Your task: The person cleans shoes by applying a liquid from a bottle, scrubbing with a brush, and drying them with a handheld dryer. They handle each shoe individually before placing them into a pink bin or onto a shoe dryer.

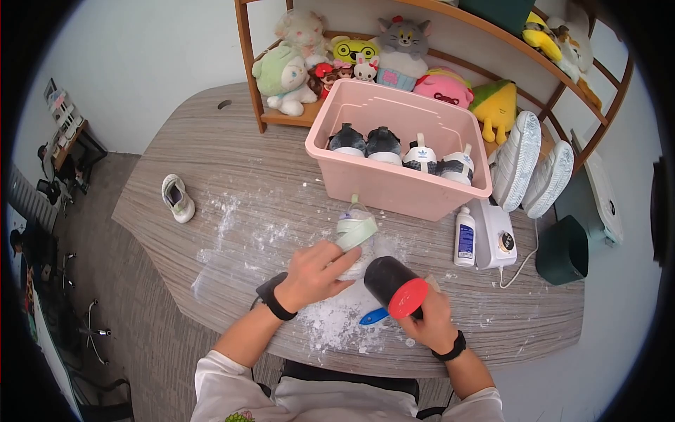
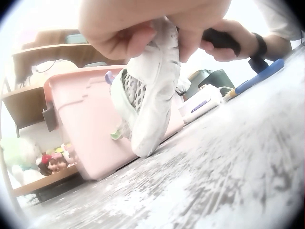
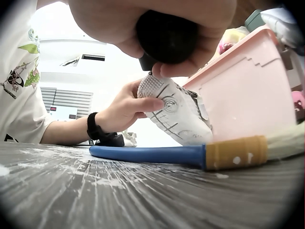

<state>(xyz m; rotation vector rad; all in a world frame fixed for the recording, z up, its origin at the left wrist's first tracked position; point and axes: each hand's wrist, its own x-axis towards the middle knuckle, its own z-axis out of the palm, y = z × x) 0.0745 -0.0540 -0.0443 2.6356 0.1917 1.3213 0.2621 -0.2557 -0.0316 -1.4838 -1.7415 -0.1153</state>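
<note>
My left hand (image 1: 320, 271) grips a small white sneaker (image 1: 355, 232) with mint-green trim by one end, tilted up over the table. In the left wrist view, the sneaker's (image 2: 157, 109) lower end is close to the tabletop. The right wrist view shows its patterned sole (image 3: 174, 112) with the left thumb lying on it. By the handle, my right hand (image 1: 432, 320) holds a black hair dryer (image 1: 387, 281) with a red end, its barrel pointing toward the sneaker. Under that hand lies a brush (image 1: 373, 316) with a blue handle.
White powder (image 1: 337, 327) is scattered over the wooden table (image 1: 260, 162). Behind stands a pink bin (image 1: 394, 190) holding several shoes. The matching sneaker (image 1: 178, 198) rests at left. A white bottle (image 1: 465, 235), a white shoe dryer (image 1: 492, 239) bearing two sneakers, and a dark green bin (image 1: 562, 250) stand right.
</note>
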